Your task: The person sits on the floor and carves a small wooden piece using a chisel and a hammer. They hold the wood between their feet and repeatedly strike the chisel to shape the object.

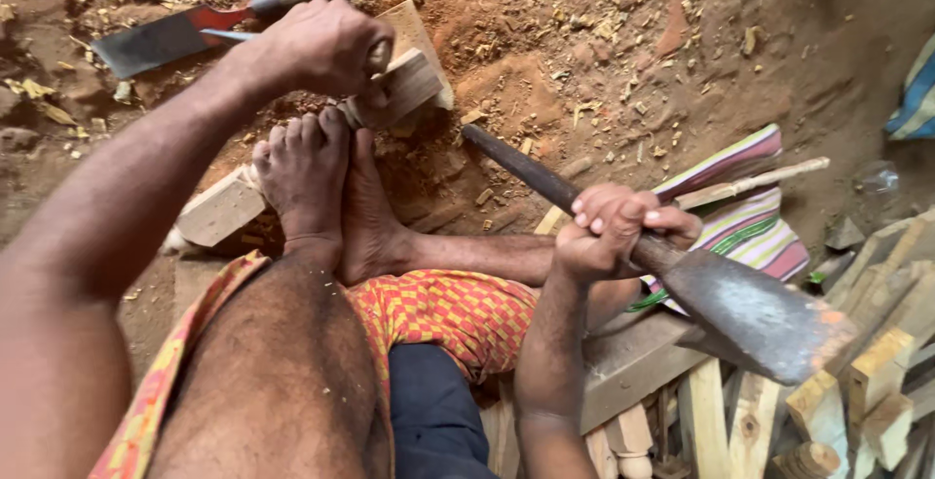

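Knee (282,372) foremost; right hand (609,231) closed on a raised adze (750,313), left hand (321,46) gripping a chisel handle (375,55) on the wood block (404,85) pinned underfoot on the earth floor (584,51): carving under way.

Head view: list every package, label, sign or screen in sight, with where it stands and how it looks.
None in view: no package, label, sign or screen.
Nearest to one: a crumpled clear plastic piece on the dirt at the right edge; too blurred to tell what it is.
Striped cloth, pink, white and green, beside the right hand: plain fabric.
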